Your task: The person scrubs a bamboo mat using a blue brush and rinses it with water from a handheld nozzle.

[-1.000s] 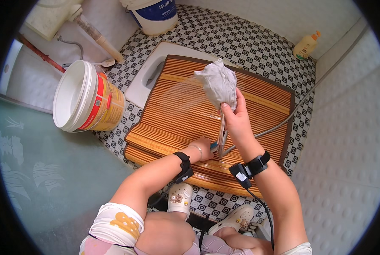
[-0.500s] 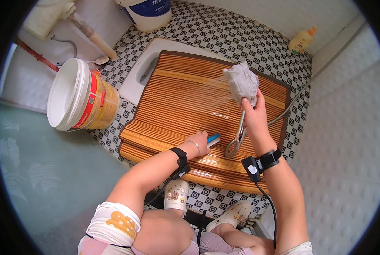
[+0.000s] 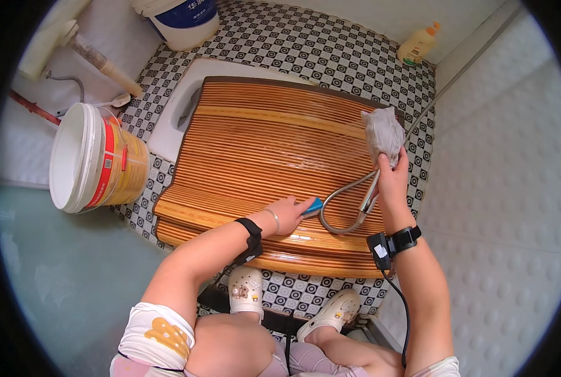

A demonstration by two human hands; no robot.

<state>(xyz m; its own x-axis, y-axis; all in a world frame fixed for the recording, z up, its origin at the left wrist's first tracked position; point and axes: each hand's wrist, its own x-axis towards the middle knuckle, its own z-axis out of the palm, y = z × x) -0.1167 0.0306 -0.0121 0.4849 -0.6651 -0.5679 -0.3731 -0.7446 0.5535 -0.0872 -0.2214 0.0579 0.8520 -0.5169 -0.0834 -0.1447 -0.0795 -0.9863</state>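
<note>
Blue brush (image 3: 314, 206) partly out of sight

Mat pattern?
The mat has narrow brown and orange stripes, plus wider tan bands; best in head view.

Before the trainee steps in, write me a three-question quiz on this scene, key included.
1. Multiple choice: what does the left hand hold?
a) a cup
b) the blue brush
c) a spoon

2. True or false: the yellow pump bottle stands apart from the striped mat.

3. Fill in: the right hand holds a wrapped bundle coloured ____.

Key: 1 b; 2 true; 3 grey.
</note>
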